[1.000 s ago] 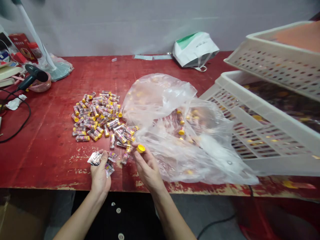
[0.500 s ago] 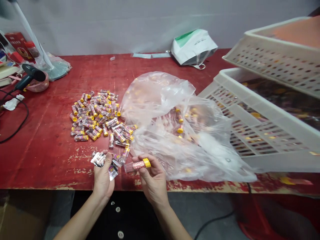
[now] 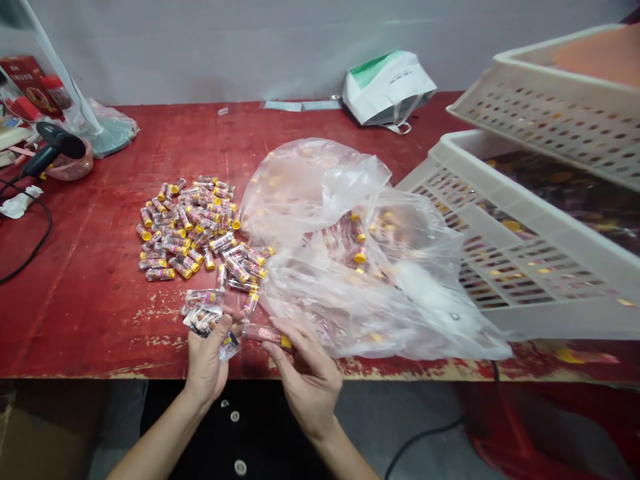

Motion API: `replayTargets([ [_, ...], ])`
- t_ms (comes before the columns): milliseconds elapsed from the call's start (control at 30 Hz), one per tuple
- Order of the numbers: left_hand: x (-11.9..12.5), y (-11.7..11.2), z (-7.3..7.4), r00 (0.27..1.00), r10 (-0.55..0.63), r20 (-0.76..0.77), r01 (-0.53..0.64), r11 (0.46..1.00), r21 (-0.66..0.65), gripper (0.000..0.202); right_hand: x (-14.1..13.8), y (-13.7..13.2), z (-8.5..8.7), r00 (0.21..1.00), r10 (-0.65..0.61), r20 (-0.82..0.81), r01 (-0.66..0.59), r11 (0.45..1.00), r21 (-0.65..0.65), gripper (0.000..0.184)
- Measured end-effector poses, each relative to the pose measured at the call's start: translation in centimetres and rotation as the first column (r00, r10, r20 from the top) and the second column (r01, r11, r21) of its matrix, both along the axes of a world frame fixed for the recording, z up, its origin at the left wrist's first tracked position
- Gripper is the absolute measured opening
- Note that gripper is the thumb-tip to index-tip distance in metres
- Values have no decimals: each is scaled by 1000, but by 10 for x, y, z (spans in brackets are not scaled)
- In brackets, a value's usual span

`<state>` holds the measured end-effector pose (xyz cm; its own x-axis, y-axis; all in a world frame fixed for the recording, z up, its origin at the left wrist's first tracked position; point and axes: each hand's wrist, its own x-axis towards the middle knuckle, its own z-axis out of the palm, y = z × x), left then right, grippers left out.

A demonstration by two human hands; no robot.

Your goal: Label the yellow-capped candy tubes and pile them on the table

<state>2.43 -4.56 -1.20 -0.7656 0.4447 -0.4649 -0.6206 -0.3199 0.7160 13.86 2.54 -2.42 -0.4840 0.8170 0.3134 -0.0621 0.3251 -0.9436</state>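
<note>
White printed slips (image 3: 201, 321), illegible, rest in the left hand (image 3: 207, 360)

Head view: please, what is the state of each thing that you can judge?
Left hand: closed on printed slips
Right hand: closed on a tube
Tube: yellow-capped, held sideways
Tube pile: loose
Plastic bag: crumpled, tubes inside
Lower crate: loaded, contents blurred
Upper crate: stacked above the lower
White-and-green bag: tipped over
Hair dryer: on or off, unclear

A tube heap (image 3: 200, 220) is lying left of the plastic bag (image 3: 305, 193); crates (image 3: 510, 193) are standing right of it, a tote (image 3: 383, 87) behind it.
</note>
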Motion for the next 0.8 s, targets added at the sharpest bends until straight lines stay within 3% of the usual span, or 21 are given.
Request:
replayTargets([
  [100,1,0,-1,1000,-14,18,15,1000,-16,35,4,-2,-4,999,-39,6,39,999,32,36],
  [200,-1,2,-6,1000,10,13,-10,1000,-15,41,0,1,-8,999,-36,22,39,988,-151,25],
  [233,-2,1,-8,1000,16,10,-16,1000,-22,43,-3,5,-10,1000,-9,5,10,964,-267,19],
  [300,-7,-1,-13,1000,15,6,-15,998,-53,41,-13,14,-14,993,89,-76,-116,857,-503,11],
  [367,-14,-9,-20,999,10,-39,-14,995,-99,36,-24,25,-18,972,196,-129,-234,754,-614,17],
  [433,-21,-21,-27,989,15,-149,-39,986,-162,33,-34,35,-19,961,267,-68,-255,768,-588,19],
  [533,-32,-42,-35,940,-45,-338,-64,950,-304,32,-44,41,-17,932,342,123,-271,880,-391,16],
  [600,-38,-50,-37,892,-133,-433,-59,914,-401,30,-46,38,-15,884,401,241,-339,904,-261,11],
  [700,-42,-44,-35,802,-249,-543,-59,872,-486,31,-45,29,-14,837,430,339,-404,903,-150,10],
  [800,-46,-27,-31,778,-310,-546,-22,856,-517,31,-40,24,-16,848,421,321,-388,907,-165,11],
])
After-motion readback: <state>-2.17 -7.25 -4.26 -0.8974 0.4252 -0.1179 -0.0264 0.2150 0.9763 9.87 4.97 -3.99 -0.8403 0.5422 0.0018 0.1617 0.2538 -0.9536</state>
